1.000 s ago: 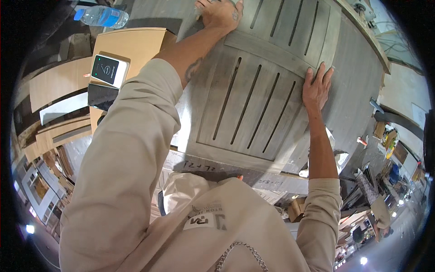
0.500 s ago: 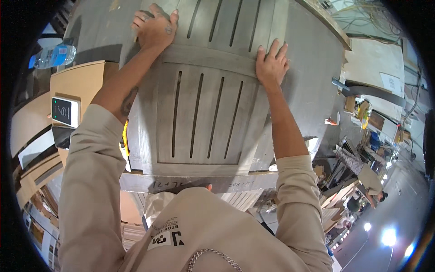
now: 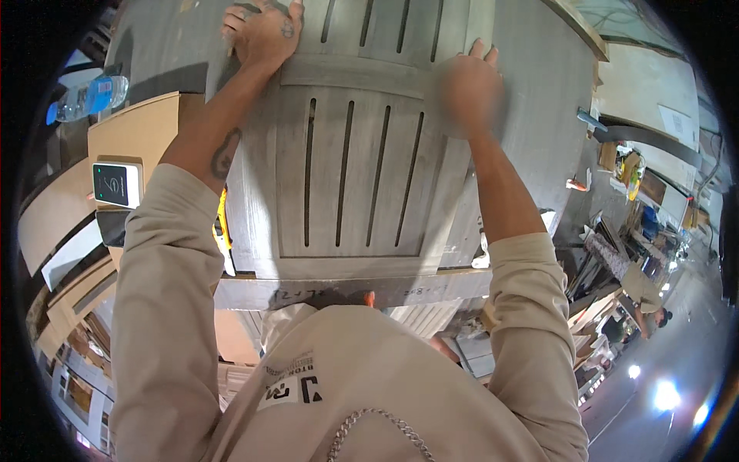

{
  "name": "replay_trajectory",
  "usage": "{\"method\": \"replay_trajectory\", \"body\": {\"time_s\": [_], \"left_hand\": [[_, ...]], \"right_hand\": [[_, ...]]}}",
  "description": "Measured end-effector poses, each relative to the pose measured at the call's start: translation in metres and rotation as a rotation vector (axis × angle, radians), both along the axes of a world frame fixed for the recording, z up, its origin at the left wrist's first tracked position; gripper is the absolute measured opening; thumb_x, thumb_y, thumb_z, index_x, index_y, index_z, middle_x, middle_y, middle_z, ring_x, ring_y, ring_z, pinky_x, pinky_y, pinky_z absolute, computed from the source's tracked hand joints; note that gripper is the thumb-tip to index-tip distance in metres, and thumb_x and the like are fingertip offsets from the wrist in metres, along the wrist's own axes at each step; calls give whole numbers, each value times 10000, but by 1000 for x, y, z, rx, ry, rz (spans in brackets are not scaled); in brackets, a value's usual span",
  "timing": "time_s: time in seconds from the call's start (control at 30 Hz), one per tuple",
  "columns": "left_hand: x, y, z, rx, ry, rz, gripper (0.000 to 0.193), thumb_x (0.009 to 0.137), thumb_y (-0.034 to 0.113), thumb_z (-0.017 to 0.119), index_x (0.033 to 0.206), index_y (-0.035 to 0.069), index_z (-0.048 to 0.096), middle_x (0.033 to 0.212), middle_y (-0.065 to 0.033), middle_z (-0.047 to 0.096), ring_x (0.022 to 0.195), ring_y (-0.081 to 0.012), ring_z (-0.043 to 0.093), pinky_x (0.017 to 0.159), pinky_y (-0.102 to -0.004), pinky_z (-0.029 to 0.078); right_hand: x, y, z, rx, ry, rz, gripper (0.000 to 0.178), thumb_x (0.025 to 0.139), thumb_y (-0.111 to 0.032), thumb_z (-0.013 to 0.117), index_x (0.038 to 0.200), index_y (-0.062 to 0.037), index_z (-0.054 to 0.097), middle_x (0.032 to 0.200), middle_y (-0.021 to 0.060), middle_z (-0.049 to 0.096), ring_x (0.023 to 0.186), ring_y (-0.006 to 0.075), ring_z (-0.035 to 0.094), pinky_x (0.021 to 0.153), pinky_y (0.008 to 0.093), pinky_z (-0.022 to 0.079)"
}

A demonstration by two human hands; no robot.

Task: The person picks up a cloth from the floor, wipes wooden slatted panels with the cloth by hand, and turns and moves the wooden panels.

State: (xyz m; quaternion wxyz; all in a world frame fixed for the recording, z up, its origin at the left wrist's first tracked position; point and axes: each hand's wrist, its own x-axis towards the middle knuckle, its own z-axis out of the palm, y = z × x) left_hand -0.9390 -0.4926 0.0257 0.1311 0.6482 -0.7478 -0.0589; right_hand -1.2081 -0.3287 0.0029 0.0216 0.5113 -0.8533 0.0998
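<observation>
A grey wooden panel (image 3: pixel 327 165), like a cabinet door with rows of narrow slots, lies flat on the workbench before me. My left hand (image 3: pixel 265 37) rests by its far left edge, fingers apart, partly cut by the frame's top. A dark patch shows beneath that hand; I cannot make out what it is. On the panel's right side frame lies my right hand (image 3: pixel 469 88), its fingertips stretched forward; a blur covers most of the palm. Neither hand visibly grips anything.
A plastic water bottle (image 3: pixel 88 98) lies at the left, behind a cardboard box (image 3: pixel 138 127) bearing a white-edged device (image 3: pixel 117 185). A yellow cutter-like tool (image 3: pixel 222 227) sits beside my left forearm. Pencil-marked board (image 3: pixel 346 291) runs along the near edge. Another person (image 3: pixel 640 289) bends at far right.
My right hand has slid slightly forward and right along the panel. The left hand stays near the same far corner. The whole view has shifted a little.
</observation>
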Motion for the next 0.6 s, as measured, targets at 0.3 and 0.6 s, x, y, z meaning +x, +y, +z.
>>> {"method": "replay_trajectory", "body": {"time_s": [0.3,0.6], "left_hand": [[9,-1,1,3,-23,-3,737,917,435,436,1366,-129,279,1327,-454,303,1265,-550,282,1069,-564,199],[3,0,-5,-26,17,33,753,902,443,453,1365,-127,288,1327,-453,306,1268,-558,281,1067,-585,191]], "right_hand": [[8,0,0,3,3,-15,531,984,-359,324,1442,-94,287,1471,255,249,1328,370,339,1111,499,220],[-1,2,1,-32,1,-4,526,987,-389,291,1429,-109,336,1460,239,296,1322,367,353,1118,484,213]]}}
